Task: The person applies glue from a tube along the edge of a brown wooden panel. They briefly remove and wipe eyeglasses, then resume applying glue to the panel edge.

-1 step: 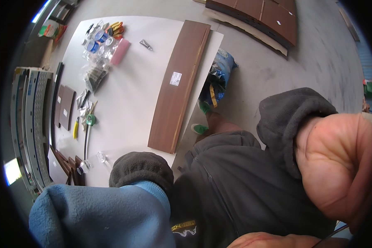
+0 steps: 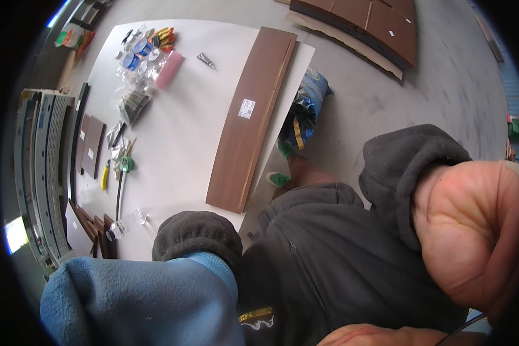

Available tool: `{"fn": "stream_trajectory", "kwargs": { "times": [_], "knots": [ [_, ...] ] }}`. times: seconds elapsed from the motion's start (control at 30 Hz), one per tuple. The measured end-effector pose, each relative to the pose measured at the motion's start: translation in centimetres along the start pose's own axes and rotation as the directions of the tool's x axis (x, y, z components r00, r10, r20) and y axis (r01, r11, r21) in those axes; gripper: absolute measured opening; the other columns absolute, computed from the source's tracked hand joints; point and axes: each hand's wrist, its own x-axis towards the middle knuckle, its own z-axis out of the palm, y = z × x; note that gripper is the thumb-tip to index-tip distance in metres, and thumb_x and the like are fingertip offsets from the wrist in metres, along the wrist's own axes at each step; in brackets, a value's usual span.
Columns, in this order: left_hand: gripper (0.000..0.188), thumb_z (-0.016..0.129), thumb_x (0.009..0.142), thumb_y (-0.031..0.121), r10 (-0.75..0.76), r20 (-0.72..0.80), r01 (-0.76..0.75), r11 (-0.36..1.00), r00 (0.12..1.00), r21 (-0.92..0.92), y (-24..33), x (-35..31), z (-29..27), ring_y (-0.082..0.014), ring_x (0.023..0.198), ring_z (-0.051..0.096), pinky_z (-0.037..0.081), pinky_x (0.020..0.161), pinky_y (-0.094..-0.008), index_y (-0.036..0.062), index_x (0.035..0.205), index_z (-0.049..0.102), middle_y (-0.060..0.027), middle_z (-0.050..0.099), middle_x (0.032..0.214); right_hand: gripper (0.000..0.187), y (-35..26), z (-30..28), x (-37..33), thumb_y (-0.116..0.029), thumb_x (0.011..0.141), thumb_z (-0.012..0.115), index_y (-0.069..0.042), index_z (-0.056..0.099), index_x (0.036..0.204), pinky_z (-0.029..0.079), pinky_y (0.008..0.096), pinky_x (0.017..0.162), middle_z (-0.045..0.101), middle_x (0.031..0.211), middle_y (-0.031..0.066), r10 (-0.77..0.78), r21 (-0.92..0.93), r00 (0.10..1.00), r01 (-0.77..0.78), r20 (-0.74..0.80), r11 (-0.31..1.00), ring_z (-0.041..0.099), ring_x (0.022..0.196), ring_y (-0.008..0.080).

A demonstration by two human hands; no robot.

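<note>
My left hand (image 2: 138, 303), in a blue glove, is raised close at the lower left. Its fingers are bent out of sight, so I cannot tell what they hold. My right hand (image 2: 464, 222) is bare and lifted close at the right, its wrist and palm side showing. The fingers run into the dark rim and stay hidden. Neither hand touches the white table (image 2: 184, 127). Nearest on it is a long brown wooden board (image 2: 242, 138) with a white label, lying along the table's right edge.
On the table lie clear plastic packaging (image 2: 147, 63), a pink roll (image 2: 169, 69), a small tube (image 2: 205, 60), a yellow-handled cutter (image 2: 105, 176), green tape (image 2: 126, 164) and small brown panels (image 2: 92, 147). A blue bag (image 2: 311, 101) stands on the floor. Brown panels (image 2: 363, 23) are stacked beyond.
</note>
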Motion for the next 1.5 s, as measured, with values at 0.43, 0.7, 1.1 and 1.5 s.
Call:
{"fn": "stream_trajectory", "kwargs": {
  "times": [0.43, 0.7, 1.1, 1.5],
  "knots": [
    [0.048, 0.061, 0.099, 0.006, -0.442, -0.232, 0.475, 0.586, 0.866, 0.657, -17.6, -14.1, -6.7, -0.0341, 0.138, 0.051, 0.037, 0.117, -0.0455, -0.0075, 0.144, 0.051, -0.0206, 0.052, 0.147, 0.023, 20.0, -2.0, -14.4, -0.016, 0.105, 0.060, 0.005, 0.062, 0.113, 0.057, 0.0314, 0.079, 0.072, 0.104, 0.0164, 0.574, -0.096, 0.802, -0.593, -0.165, 0.800, 0.067, 0.081, 0.0172],
    [0.045, 0.071, 0.089, 0.011, -0.629, -0.005, 0.296, 0.359, 0.777, 0.885, -33.4, -24.0, -7.2, -0.0451, 0.138, 0.048, 0.038, 0.114, -0.0529, 0.0004, 0.133, 0.065, -0.0228, 0.058, 0.141, 0.021, 40.3, -6.8, -29.6, -0.018, 0.096, 0.073, 0.001, 0.071, 0.107, 0.053, 0.0369, 0.094, 0.072, 0.114, 0.0148, 0.815, -0.577, 0.574, -0.695, -0.086, 0.429, 0.068, 0.106, 0.0295],
    [0.048, 0.074, 0.085, 0.019, -0.691, 0.000, 0.247, 0.258, 0.723, 0.934, -54.1, -25.8, -3.1, -0.0549, 0.132, 0.047, 0.041, 0.106, -0.0598, 0.0007, 0.128, 0.064, -0.0267, 0.057, 0.137, 0.029, 52.1, -6.0, -36.4, -0.025, 0.102, 0.066, 0.002, 0.071, 0.112, 0.054, 0.0364, 0.086, 0.071, 0.116, 0.0160, 0.941, -0.577, 0.336, -0.760, 0.046, 0.300, 0.068, 0.101, 0.0293],
    [0.058, 0.077, 0.079, 0.016, -0.856, 0.004, 0.249, 0.155, 0.518, 0.956, -54.9, -25.8, -3.2, -0.0525, 0.145, 0.035, 0.030, 0.118, -0.0595, 0.0061, 0.135, 0.064, -0.0237, 0.050, 0.149, 0.034, 52.7, -5.7, -36.9, -0.029, 0.107, 0.057, 0.003, 0.071, 0.109, 0.055, 0.0371, 0.081, 0.073, 0.103, 0.0169, 0.926, -0.638, 0.366, -0.693, 0.089, 0.335, 0.070, 0.091, 0.0326]
  ]
}}
